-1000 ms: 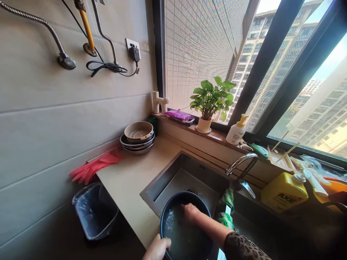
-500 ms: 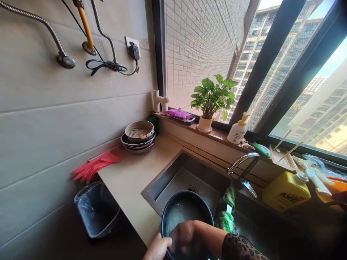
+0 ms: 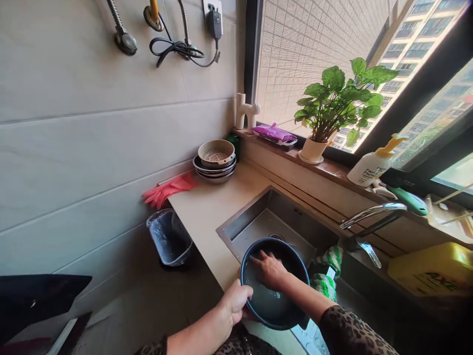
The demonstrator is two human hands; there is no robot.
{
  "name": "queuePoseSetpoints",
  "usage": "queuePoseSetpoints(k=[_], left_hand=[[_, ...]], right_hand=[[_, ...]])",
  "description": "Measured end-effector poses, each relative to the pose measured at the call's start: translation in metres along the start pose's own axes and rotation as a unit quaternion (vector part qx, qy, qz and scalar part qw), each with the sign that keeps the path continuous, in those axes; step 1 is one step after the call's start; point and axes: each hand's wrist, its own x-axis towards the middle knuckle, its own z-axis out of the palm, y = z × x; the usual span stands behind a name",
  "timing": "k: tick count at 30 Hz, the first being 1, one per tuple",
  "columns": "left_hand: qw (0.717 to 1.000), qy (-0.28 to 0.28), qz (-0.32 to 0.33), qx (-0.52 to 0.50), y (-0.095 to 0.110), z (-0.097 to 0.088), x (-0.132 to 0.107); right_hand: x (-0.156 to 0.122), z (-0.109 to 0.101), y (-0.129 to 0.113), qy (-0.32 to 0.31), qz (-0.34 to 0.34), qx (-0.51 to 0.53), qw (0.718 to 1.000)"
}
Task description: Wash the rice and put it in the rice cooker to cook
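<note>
One blue bowl (image 3: 298,259) is at the near edge of the sink (image 3: 266,224), rim clamped, likely for steadiness, in your left hand (image 3: 236,298), while your right hand (image 3: 271,271), fingers spread, seemingly empty, reaches inside.

Bright daylight pours through the dark-framed, screened window (image 3: 421,88); tiny glint inside the round, dark-blue pot (image 3: 306,268), glare on the curved chrome faucet (image 3: 373,212). Lower right's super murky, and the yellow plastic jug (image 3: 410,276) looks kinda stretched.

a purple packet (image 3: 274,133), a potted plant (image 3: 330,108) and a pump bottle (image 3: 370,168) line the windowsill (image 3: 335,171).
</note>
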Motion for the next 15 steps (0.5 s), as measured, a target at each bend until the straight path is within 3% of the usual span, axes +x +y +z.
queuePoseSetpoints(k=[3,7,15], left_hand=[[1.000,-0.006,0.001,-0.006,-0.005,-0.003,0.006],[1.000,-0.025,0.000,-0.017,-0.008,-0.006,0.011],[1.000,0.000,-0.007,0.005,-0.006,-0.003,0.010]], right_hand=[[0.008,-0.002,0.012,-0.026,0.058,0.016,0.998],[0.002,-0.005,0.021,-0.078,0.078,0.047,0.993],[-0.008,0.010,-0.006,-0.230,0.034,0.182,0.955]])
